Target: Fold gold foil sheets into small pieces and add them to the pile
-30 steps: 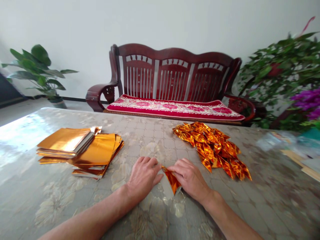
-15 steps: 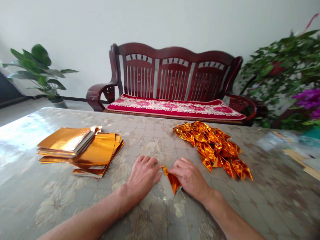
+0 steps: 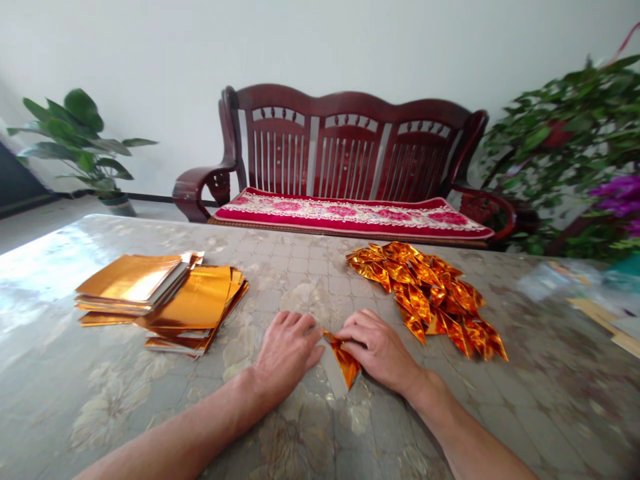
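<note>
A small sheet of orange-gold foil paper (image 3: 349, 369), partly folded into a pointed shape, lies on the table between my hands. Its pale backing shows as a strip along the left side. My left hand (image 3: 290, 348) rests palm down, fingers closed, the thumb side at the paper's upper tip. My right hand (image 3: 376, 347) is closed on the right side of the paper, thumb and fingers pressing the foil near the top. The paper under the fingertips is hidden.
To the left lie stacks of flat gold foil sheets (image 3: 193, 297). A pile of folded foil pieces (image 3: 430, 293) sits to the right. Plastic bags (image 3: 560, 280) lie at the far right of the table (image 3: 295, 433). A wooden bench (image 3: 345, 160) stands behind, with plants at both sides.
My right-hand fingers have shifted slightly on the foil. More of the paper's pale strip now shows on its left side. The left hand has hardly moved.
</note>
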Demonstrator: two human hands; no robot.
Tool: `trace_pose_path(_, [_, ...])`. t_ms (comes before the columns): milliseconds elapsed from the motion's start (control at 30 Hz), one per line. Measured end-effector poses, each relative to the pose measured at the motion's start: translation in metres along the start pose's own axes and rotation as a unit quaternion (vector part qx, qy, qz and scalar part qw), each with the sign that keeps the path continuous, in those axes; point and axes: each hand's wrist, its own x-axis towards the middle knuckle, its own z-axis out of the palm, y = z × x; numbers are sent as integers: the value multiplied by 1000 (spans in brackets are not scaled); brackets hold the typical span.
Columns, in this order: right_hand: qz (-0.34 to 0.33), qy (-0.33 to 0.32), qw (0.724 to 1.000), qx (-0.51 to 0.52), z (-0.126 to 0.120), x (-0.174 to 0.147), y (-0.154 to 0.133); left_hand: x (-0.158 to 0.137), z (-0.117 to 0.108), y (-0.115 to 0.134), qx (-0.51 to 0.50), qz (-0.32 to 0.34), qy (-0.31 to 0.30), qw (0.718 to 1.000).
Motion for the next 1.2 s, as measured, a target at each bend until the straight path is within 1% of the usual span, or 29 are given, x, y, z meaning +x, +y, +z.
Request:
trace_pose_path(100, [-7,-12,1000,-6,0,3,-1,0,0,0,1,1,0,1000])
trace_pose_path(467, [-67,-1,996,-57,7,3,2,1,3,-2,2,0,16,1000])
trace_pose_path(767, [-83,-2,993,-85,6,3,0,0,6,-1,9,1,35,999])
trace_pose_path(1200, [-90,-32,983,-157,2,5,-8,2,6,0,23,10,65,998])
